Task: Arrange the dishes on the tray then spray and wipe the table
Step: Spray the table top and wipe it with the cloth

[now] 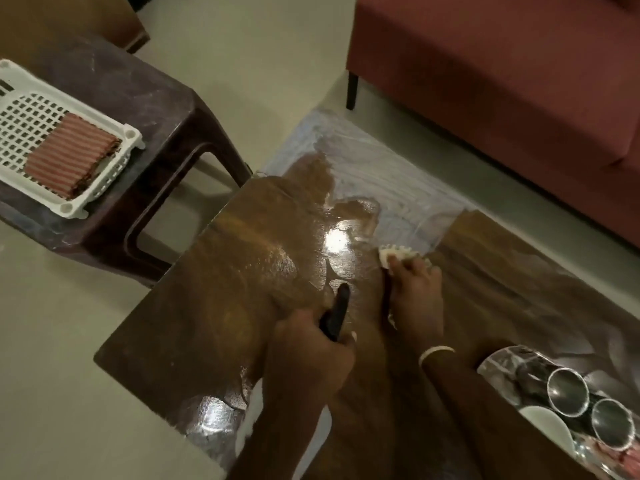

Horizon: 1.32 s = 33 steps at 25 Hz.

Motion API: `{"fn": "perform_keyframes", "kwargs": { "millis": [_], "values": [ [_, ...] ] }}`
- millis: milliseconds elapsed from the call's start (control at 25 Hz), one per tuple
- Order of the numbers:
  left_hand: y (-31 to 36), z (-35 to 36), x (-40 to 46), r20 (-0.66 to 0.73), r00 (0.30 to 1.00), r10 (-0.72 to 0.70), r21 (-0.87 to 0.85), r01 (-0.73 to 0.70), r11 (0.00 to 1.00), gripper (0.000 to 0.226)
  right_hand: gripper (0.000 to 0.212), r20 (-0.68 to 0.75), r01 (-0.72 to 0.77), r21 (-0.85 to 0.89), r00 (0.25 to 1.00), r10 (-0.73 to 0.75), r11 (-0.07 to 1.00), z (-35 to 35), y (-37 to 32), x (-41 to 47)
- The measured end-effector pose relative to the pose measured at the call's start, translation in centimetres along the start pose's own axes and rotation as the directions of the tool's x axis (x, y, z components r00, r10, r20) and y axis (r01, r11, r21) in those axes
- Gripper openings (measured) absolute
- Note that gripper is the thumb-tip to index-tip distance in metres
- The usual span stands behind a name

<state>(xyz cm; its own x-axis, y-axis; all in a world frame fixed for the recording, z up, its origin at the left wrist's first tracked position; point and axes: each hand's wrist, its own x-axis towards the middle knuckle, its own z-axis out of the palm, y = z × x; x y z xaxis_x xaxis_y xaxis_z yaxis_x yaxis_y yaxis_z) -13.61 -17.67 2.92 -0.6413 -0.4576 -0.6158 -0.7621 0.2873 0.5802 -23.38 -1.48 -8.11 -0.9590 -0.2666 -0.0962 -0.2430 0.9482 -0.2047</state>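
Observation:
My left hand [308, 351] grips a spray bottle by its black head [337, 310], nozzle pointing away over the brown wooden table [194, 306]; the white body shows below my wrist. My right hand [414, 299] presses a white cloth [393, 254] onto the table's wet, shiny middle. At the lower right a shiny steel tray [495, 362] holds two steel cups [568, 393] and a white bowl [543, 424]; the frame edge cuts part of the tray off.
A dark brown plastic stool [166, 109] stands left of the table, carrying a white lattice basket [24, 112] with a striped folded cloth [71, 154]. A red sofa [502, 81] runs along the far right. Clear plastic sheet [381, 168] covers the table's far end.

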Motion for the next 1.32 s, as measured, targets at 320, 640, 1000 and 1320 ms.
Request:
{"fn": "perform_keyframes", "kwargs": {
  "millis": [320, 640, 1000, 1320],
  "values": [
    [3.3, 2.7, 2.5, 0.084, 0.992, -0.092, -0.008, 0.093, 0.996, 0.031, 0.041, 0.133, 0.410, 0.138, 0.894, -0.427, 0.901, 0.3, -2.7, -2.1],
    [7.9, 4.7, 6.7, 0.105, 0.994, -0.019, -0.006, 0.019, 1.000, 0.058, 0.050, -0.040, -0.058, 0.074, 0.997, 0.061, 0.996, 0.8, 3.5, 0.5],
    [10.8, 5.1, 9.3, 0.038, 0.999, 0.027, 0.095, -0.030, 0.995, 0.041, 0.039, -0.105, -0.175, 0.058, 0.978, 0.180, 0.983, -0.1, 6.4, 5.5],
    [12.1, 4.4, 11.5, 0.096, 0.988, 0.120, 0.200, -0.138, 0.970, 0.041, 0.049, -0.012, 0.010, 0.062, 1.000, -0.009, 0.998, 0.2, 0.3, 3.1]
  ]
}}
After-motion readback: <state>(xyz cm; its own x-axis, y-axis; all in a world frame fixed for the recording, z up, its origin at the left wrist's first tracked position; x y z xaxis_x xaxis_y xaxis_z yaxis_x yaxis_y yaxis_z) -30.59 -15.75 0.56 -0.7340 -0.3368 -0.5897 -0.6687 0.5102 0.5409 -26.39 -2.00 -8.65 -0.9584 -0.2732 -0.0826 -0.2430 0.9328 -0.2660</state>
